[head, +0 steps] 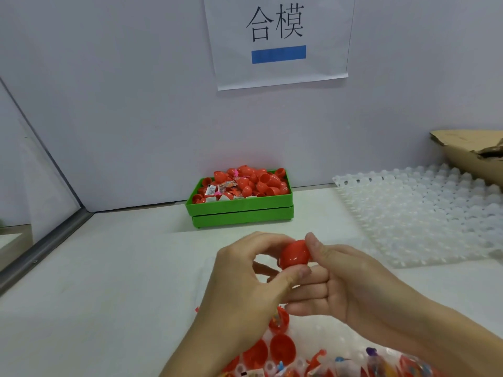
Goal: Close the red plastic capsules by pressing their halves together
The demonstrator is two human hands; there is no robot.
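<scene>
A red plastic capsule (294,253) sits between both hands above the white table. My left hand (245,281) pinches it from the left, thumb under it and fingers curled over its top. My right hand (351,281) grips it from the right, with the thumb on its upper side and the fingers below. The seam between the halves is hidden by my fingers. Below my hands lie several open red capsule halves (281,348) in a clear tray, some with small toys in them.
A green bin (242,210) heaped with red capsule halves and small packets stands at the back by the wall. A translucent dimpled tray (424,213) lies at the right, with a torn cardboard box (468,151) behind it. A paper sign (277,39) hangs on the wall.
</scene>
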